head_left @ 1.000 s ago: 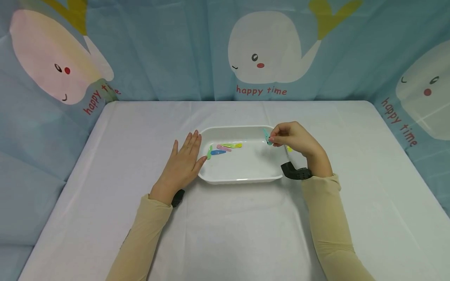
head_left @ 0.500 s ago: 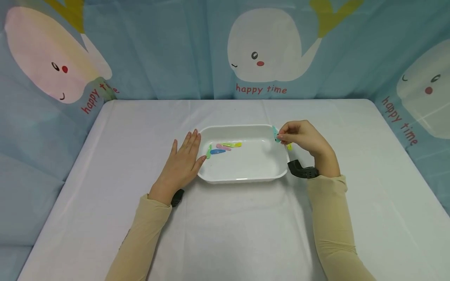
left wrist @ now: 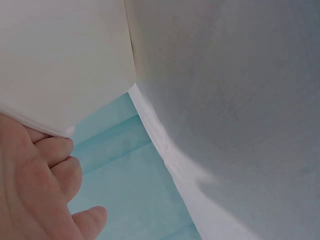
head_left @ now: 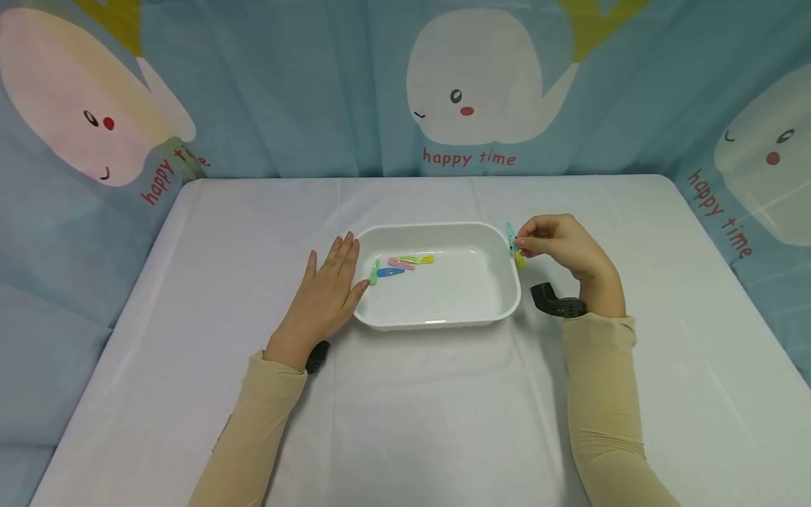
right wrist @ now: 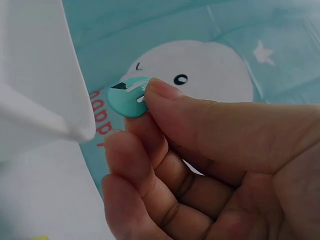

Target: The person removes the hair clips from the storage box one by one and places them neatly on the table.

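My right hand (head_left: 567, 245) pinches a teal snap hair clip (right wrist: 124, 102) between thumb and forefinger, just past the right rim of a white tray (head_left: 443, 299). Its other fingers are curled beneath in the right wrist view, and the clip's tip is black. My left hand (head_left: 319, 299) rests against the tray's left rim, fingers straight and thumb over the edge. Inside the tray, towards the left, lie a green clip (head_left: 374, 273), a blue clip (head_left: 390, 272), a pink clip (head_left: 402, 264) and a yellow clip (head_left: 419, 259).
A yellow item (head_left: 520, 260), partly hidden, lies on the white tablecloth (head_left: 405, 408) right beside the tray, below the teal clip. Behind the table hangs a blue curtain (head_left: 304, 91) with whale prints. Black wrist devices, one (head_left: 557, 303) on the right, sit below both hands.
My right hand has carried the teal clip rightward, from over the tray to outside its right rim. The left hand keeps its place on the left rim.
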The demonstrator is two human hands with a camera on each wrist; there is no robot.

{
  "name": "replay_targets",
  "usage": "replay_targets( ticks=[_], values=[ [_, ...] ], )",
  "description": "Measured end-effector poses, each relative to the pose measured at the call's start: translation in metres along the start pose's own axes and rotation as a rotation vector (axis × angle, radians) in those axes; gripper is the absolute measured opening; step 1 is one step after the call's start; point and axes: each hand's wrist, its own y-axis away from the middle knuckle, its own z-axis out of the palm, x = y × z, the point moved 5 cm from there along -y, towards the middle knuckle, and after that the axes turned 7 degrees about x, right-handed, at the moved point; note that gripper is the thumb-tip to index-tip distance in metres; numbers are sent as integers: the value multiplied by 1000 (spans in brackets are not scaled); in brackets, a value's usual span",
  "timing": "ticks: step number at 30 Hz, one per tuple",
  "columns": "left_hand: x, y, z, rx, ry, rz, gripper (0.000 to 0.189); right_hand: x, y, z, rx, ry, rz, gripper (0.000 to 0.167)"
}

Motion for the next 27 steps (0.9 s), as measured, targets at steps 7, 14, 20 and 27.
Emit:
replay_targets(
  ticks=[7, 14, 20, 27],
  values=[
    [-1, 0, 0, 1, 1, -1, 67, 7, 0, -7, 16, 0, 19, 14],
    [0, 0, 0, 4, 7, 1, 67, 20, 1, -16, 30, 5, 68, 17],
    [0, -1, -1, 0, 5, 1, 67, 37, -2, -22, 6, 26, 138, 24],
    [0, -1, 1, 3, 0, 4, 67, 57, -6, -24, -33, 49, 223, 25]
  ],
)
